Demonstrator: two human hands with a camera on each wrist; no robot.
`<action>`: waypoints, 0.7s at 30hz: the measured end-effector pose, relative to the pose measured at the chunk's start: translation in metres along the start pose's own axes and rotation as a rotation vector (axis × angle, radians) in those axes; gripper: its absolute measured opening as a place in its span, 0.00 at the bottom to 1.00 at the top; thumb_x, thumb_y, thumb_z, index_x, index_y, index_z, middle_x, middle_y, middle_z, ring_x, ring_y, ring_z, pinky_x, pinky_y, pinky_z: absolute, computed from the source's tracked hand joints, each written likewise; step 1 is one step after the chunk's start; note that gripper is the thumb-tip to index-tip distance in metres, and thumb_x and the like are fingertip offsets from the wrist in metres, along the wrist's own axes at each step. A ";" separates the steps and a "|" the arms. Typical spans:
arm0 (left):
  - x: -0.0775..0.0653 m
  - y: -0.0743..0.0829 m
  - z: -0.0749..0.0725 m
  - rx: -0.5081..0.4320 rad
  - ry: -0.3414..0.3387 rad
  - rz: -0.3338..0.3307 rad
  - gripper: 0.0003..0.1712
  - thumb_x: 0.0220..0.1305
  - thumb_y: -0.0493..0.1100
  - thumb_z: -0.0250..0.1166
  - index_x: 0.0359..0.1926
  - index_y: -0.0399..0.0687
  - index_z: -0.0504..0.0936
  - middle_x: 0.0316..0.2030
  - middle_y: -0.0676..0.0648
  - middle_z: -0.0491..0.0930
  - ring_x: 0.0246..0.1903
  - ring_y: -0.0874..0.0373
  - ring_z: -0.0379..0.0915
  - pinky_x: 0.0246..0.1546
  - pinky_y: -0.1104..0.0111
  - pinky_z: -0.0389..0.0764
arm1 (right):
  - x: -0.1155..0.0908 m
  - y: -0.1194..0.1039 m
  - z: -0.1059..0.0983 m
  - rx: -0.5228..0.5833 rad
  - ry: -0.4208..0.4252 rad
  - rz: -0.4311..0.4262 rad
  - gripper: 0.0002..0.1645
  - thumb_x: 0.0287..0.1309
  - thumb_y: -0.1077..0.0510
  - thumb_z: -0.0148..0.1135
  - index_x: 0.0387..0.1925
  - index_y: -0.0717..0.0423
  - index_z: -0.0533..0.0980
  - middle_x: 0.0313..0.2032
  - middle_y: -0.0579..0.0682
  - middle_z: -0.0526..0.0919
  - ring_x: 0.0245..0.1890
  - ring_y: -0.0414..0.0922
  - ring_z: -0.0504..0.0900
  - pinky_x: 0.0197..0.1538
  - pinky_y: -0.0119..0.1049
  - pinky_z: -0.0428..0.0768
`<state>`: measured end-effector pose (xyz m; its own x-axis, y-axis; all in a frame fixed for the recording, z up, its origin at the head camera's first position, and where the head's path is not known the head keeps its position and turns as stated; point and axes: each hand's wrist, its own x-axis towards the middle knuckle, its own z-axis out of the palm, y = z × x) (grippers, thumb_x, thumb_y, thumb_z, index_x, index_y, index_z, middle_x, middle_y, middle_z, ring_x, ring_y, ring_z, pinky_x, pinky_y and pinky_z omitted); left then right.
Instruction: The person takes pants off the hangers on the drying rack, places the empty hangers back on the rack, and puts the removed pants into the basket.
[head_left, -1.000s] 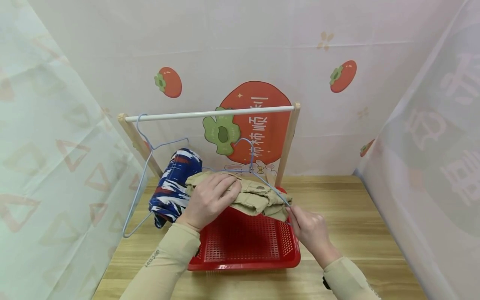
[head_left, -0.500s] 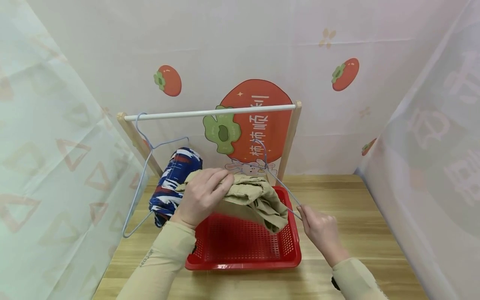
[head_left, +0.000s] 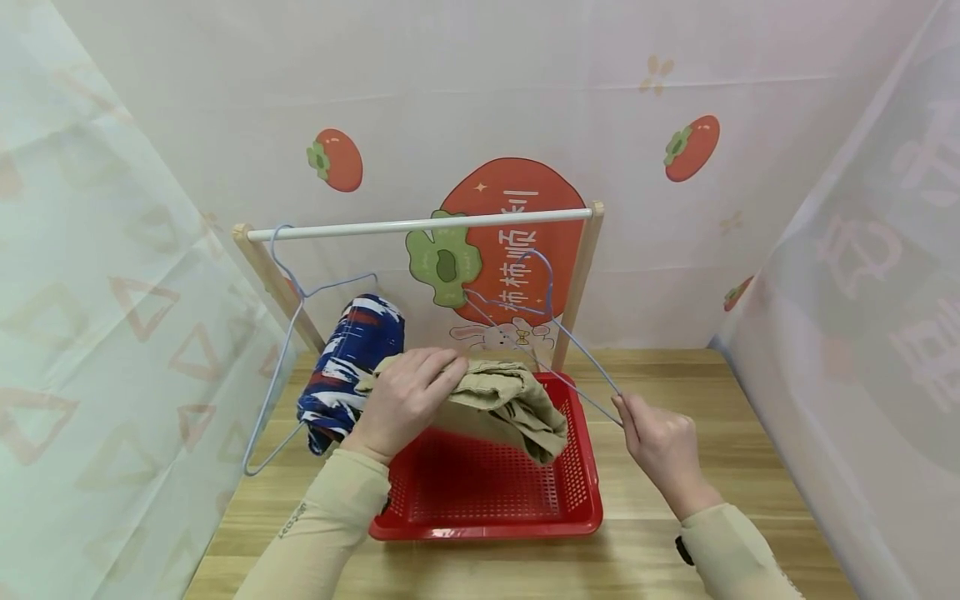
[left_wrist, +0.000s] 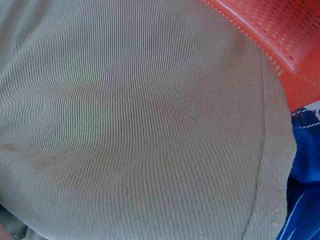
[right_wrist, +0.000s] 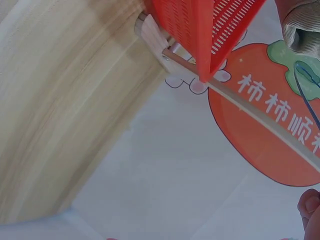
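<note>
My left hand (head_left: 405, 400) grips a folded khaki garment, probably trousers (head_left: 502, 404), over the basket. Its fingers lie over the top fold, with the thumb hidden underneath. Beige ribbed cloth (left_wrist: 150, 120) fills most of the left wrist view. At the right, my right hand (head_left: 667, 450) pinches a corner of a blue wire hanger (head_left: 585, 354), hook upward. The hanger stands apart from the khaki garment, its bottom bar slanting behind. In the right wrist view, curled fingertips (right_wrist: 311, 201) show at the lower right edge.
A white-railed wooden rack (head_left: 420, 225) stands at the back. From its left end hangs another blue hanger (head_left: 288, 333) bearing folded blue, white and red patterned cloth (head_left: 352, 367). Beneath my hands sits a red plastic basket (head_left: 487, 532) on the wooden table (head_left: 675, 383).
My right hand has drawn the hanger right and slightly up, away from the khaki garment. The left hand has shifted a little left, and the garment now droops at its right end.
</note>
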<state>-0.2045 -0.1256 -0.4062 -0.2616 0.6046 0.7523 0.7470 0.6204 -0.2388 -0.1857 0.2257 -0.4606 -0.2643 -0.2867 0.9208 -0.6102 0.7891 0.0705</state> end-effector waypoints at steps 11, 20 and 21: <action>-0.010 0.002 0.001 -0.014 -0.077 -0.049 0.16 0.80 0.35 0.49 0.54 0.44 0.82 0.48 0.45 0.85 0.47 0.51 0.83 0.52 0.59 0.85 | -0.002 0.016 0.001 -0.007 0.012 0.027 0.24 0.78 0.52 0.52 0.25 0.61 0.74 0.06 0.43 0.62 0.03 0.39 0.58 0.07 0.33 0.52; -0.014 0.003 0.003 -0.014 -0.121 -0.077 0.13 0.77 0.35 0.54 0.55 0.46 0.82 0.49 0.46 0.85 0.48 0.52 0.83 0.54 0.60 0.84 | 0.004 0.026 -0.002 -0.008 -0.014 0.053 0.23 0.78 0.52 0.51 0.29 0.63 0.75 0.06 0.45 0.65 0.04 0.38 0.57 0.07 0.32 0.52; -0.014 0.003 0.004 -0.016 -0.120 -0.079 0.13 0.77 0.35 0.55 0.55 0.46 0.82 0.49 0.46 0.85 0.48 0.52 0.83 0.54 0.60 0.84 | 0.004 0.027 -0.002 -0.007 -0.016 0.055 0.23 0.79 0.51 0.51 0.29 0.63 0.75 0.06 0.45 0.65 0.04 0.38 0.57 0.07 0.32 0.52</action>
<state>-0.2011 -0.1305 -0.4196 -0.3906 0.6103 0.6892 0.7308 0.6608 -0.1710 -0.2020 0.2467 -0.4539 -0.3088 -0.2517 0.9172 -0.5890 0.8078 0.0233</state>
